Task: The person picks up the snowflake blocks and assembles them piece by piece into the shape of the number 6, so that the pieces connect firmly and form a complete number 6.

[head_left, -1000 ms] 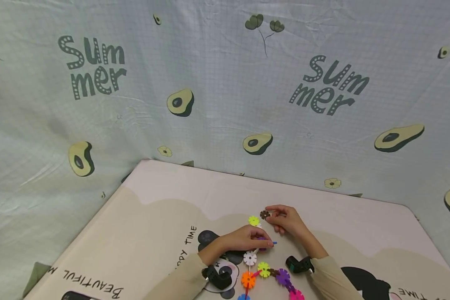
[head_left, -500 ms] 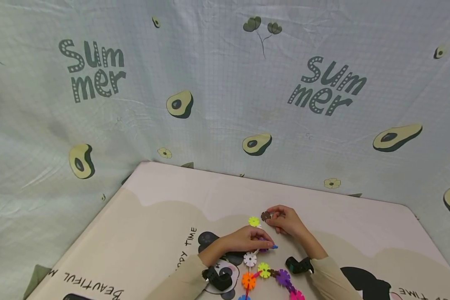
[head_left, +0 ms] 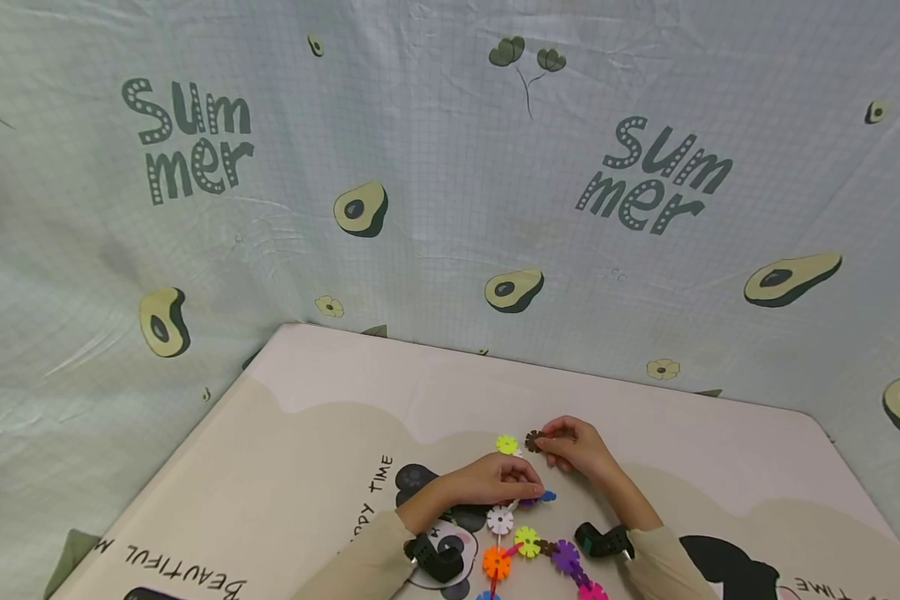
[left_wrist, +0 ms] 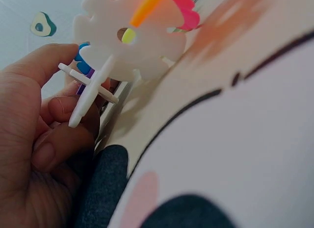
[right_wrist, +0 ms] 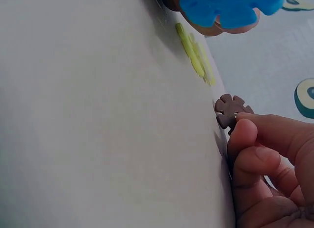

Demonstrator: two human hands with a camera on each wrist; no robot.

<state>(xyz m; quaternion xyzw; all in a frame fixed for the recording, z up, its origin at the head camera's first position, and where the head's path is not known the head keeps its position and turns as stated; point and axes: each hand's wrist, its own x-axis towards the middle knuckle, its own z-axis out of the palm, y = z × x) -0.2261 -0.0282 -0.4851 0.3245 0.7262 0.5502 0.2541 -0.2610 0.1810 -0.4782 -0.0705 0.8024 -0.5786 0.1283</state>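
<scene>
My right hand (head_left: 579, 447) pinches a brown notched snowflake disc (right_wrist: 228, 109) between thumb and index finger, low over the table. My left hand (head_left: 487, 479) reaches across the middle and grips a purple snowflake disc (head_left: 528, 502), mostly hidden by the fingers. A blue disc (head_left: 549, 496) sticks out past the left fingertips toward the right; its notched edge shows large in the right wrist view. Near the left hand, a white disc (left_wrist: 117, 51) joins a crosswise white one (left_wrist: 88, 93). Beyond the left hand lies a bright yellow disc (head_left: 507, 443).
The linked chain runs toward me through an orange disc (head_left: 497, 562), a yellow-green disc (head_left: 527, 542), a purple disc (head_left: 566, 556) and a pink disc (head_left: 592, 592). Beneath is a table (head_left: 307, 483) with a printed panda cover. A patterned cloth (head_left: 435, 167) hangs behind its far edge.
My right hand has shifted slightly toward me and to the right with the brown disc. The blue disc at my left fingertips has tipped, showing more of its face and sitting slightly lower.
</scene>
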